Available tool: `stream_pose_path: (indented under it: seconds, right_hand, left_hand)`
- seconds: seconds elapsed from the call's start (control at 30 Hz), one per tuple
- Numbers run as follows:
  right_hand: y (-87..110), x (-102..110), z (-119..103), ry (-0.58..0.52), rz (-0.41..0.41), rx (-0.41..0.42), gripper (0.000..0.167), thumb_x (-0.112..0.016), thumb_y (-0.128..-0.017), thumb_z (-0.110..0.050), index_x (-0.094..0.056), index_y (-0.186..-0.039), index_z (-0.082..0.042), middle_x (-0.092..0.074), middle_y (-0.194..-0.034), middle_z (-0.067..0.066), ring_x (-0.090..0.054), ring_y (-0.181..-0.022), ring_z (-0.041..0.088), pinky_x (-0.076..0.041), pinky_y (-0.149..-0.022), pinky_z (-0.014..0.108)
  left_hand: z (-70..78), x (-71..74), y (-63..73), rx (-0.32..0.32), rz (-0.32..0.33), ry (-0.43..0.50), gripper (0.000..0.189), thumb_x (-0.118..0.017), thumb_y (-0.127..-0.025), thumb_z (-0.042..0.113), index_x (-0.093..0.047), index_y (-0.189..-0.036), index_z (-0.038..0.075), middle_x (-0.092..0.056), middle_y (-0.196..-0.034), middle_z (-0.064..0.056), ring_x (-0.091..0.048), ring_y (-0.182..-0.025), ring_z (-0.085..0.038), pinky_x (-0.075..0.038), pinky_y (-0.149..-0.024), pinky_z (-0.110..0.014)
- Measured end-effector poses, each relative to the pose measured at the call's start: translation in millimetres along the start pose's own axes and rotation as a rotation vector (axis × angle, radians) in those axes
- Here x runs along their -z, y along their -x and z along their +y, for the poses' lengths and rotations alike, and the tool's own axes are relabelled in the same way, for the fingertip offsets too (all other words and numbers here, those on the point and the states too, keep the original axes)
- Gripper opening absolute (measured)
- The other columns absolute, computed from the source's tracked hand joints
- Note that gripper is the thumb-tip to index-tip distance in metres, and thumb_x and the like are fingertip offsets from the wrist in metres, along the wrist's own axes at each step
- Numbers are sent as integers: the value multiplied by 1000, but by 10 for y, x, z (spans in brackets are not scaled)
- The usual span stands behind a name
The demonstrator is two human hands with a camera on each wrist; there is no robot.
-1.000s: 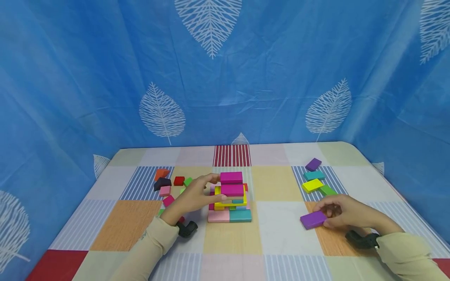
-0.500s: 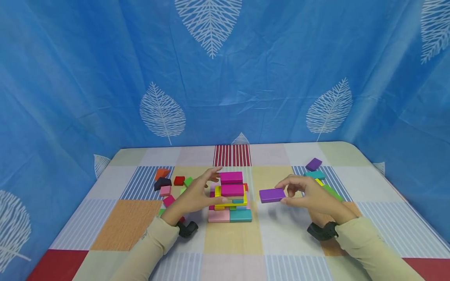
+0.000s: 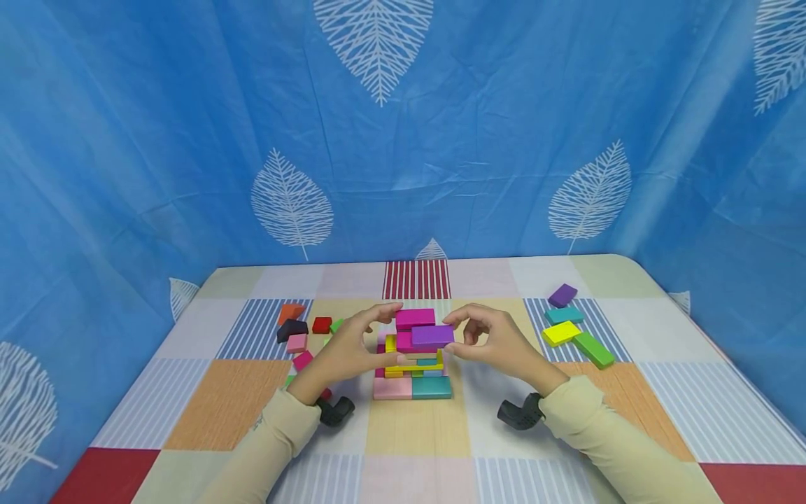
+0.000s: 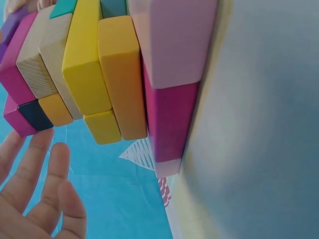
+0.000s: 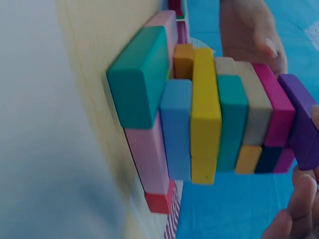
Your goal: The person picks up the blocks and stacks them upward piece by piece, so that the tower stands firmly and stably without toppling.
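Observation:
A stack of coloured wooden blocks [image 3: 413, 364] stands mid-table, with pink and teal blocks at its front base and magenta blocks [image 3: 415, 318] at the top. My right hand [image 3: 497, 346] pinches a purple block [image 3: 432, 336] by its right end, right at the upper front of the stack. In the right wrist view this purple block [image 5: 299, 119] lies against the top magenta block [image 5: 279, 112]. My left hand [image 3: 346, 350] is at the stack's left side, thumb and fingers spread. Its fingertips [image 4: 44, 137] come right to the upper blocks' edge in the left wrist view.
Loose blocks, among them an orange one [image 3: 290, 312], a black one [image 3: 292, 330] and a pink one [image 3: 297, 343], lie left of the stack, partly behind my left hand. Purple [image 3: 562, 295], teal [image 3: 564, 316], yellow [image 3: 562, 334] and green [image 3: 593, 349] blocks lie at the right.
My right hand has lifted the purple block from the right side of the table and carried it left to the top of the stack. My left hand has stayed almost still beside the stack.

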State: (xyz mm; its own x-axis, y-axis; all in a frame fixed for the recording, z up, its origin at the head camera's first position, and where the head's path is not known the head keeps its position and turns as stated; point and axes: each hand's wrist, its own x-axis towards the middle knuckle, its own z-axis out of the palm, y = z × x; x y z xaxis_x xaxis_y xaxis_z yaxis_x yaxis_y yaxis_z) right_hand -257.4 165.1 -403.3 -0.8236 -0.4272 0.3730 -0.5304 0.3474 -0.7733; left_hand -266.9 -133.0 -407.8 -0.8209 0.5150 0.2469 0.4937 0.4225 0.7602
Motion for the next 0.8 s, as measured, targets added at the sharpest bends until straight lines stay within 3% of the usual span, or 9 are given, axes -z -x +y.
stream_pose_path:
  seconds: [0.53, 0.63, 0.8]
  right_hand:
    - [-108, -176, -74, 35, 24, 17, 33, -94, -82, -5, -75, -109, -4, -73, -99, 8, -58, -72, 11, -52, -65, 24]
    - [-126, -157, -77, 35, 17, 11, 41, -94, -83, -6, -72, -116, -1, -69, -99, 13, -58, -73, 12, -53, -66, 24]
    - [-152, -97, -26, -27, -42, -57, 62, -91, -86, -6, -63, -141, 5, -62, -106, 22, -58, -78, 17, -53, -69, 24]
  left_hand:
    - [14, 4, -1, 13, 5, -16, 80, -88, -91, 22, -51, -160, 4, -64, -148, -15, -60, -133, -36, -54, -103, -60]
    - [19, 4, -5, 23, 8, -12, 79, -87, -92, 22, -51, -160, 4, -64, -148, -16, -60, -133, -36, -54, -103, -60]
    - [21, 3, -3, 64, 17, -20, 78, -88, -92, 24, -52, -159, 6, -63, -149, -17, -59, -135, -37, -53, -106, -60]
